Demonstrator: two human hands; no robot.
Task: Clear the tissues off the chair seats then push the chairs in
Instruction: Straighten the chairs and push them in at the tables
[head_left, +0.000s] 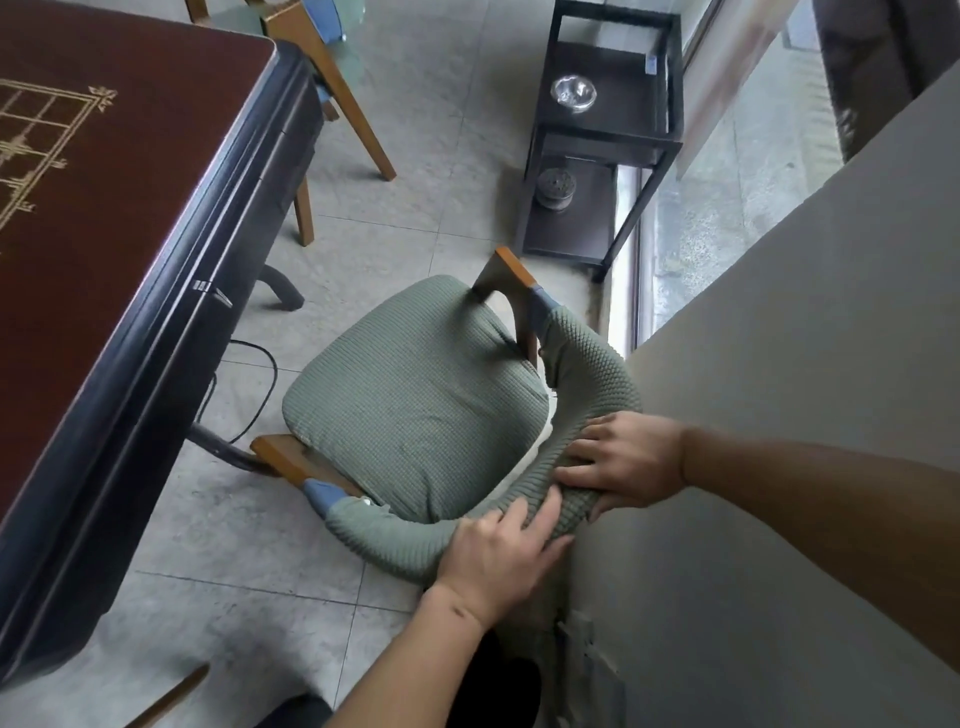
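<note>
A wooden armchair with a green knitted cover stands on the tiled floor beside the table, its seat (415, 400) facing the table edge. No tissue shows on the seat. My left hand (493, 558) lies over the curved green backrest (597, 374), fingers on top and thumb on the outer side. Just to its right, my right hand (623, 462) grips the same backrest, fingers spread on the inner side and thumb curled underneath.
A dark red table (119, 218) with a black rim fills the left. A second wooden chair (332, 88) stands at its far side. A black side shelf (608, 135) holds a glass dish. A wall (779, 415) runs close on the right. A cable (260, 384) lies under the table.
</note>
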